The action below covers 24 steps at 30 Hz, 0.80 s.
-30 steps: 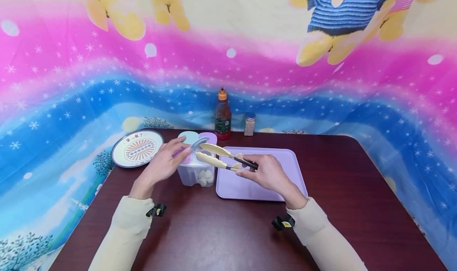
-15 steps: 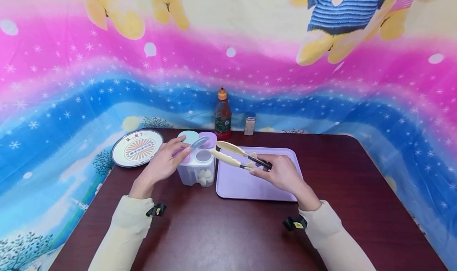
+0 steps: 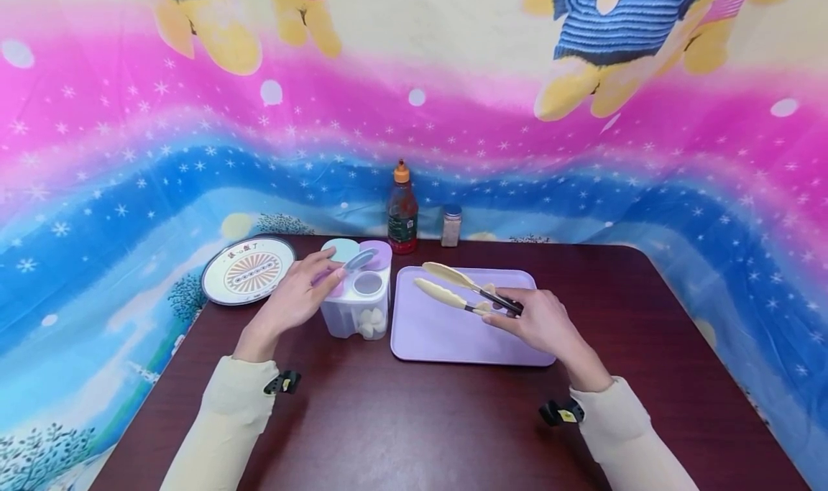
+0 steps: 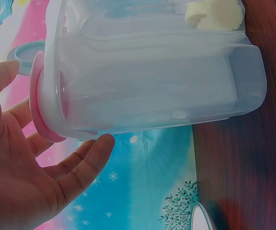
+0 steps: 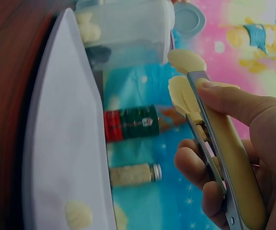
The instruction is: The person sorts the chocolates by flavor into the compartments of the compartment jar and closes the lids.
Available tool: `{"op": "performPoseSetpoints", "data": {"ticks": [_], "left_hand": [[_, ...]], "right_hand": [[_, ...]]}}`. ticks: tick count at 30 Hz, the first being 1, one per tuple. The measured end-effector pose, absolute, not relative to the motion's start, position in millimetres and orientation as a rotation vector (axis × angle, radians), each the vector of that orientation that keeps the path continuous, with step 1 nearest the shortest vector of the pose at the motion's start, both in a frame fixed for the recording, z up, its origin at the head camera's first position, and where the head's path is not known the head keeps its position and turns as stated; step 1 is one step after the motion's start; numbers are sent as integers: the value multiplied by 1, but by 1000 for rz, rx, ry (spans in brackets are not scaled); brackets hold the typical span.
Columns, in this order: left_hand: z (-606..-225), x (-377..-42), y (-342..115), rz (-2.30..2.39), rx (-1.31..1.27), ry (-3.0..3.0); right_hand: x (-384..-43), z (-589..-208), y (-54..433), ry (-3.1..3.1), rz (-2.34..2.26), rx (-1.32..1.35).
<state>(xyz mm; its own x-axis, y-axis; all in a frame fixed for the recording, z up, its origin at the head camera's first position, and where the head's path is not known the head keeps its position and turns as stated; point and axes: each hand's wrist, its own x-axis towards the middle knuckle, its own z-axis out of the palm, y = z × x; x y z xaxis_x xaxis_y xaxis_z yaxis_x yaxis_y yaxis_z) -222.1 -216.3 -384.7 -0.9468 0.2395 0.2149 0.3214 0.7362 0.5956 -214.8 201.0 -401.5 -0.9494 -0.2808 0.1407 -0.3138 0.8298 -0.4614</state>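
My right hand grips a pair of tongs with cream tips over the purple tray. The tongs' tips stand apart, with nothing between them. In the right wrist view, a pale rounded lump lies on the tray. My left hand is at the top of a clear lidded container, fingers spread. Its thumb touches the raised blue-grey lid; the other fingers are by the pink lid. Below that raised lid, a round opening shows. Whitish pieces sit inside the container.
A patterned plate stands at the back left of the dark wooden table. Behind the tray are a red sauce bottle and a small shaker jar. A printed cloth hangs around the table's back and sides.
My right hand has drawn the tongs rightward, away from the container's opening and over the tray. The left hand has stayed at the raised lid.
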Motion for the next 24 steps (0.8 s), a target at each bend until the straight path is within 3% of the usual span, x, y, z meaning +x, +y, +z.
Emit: {"op": "performPoseSetpoints", "data": {"ticks": [24], "left_hand": [[-386,-222,-217,-986,-460,-2807]], "right_hand": [[-206,-426,267,-2988,640,371]]}}
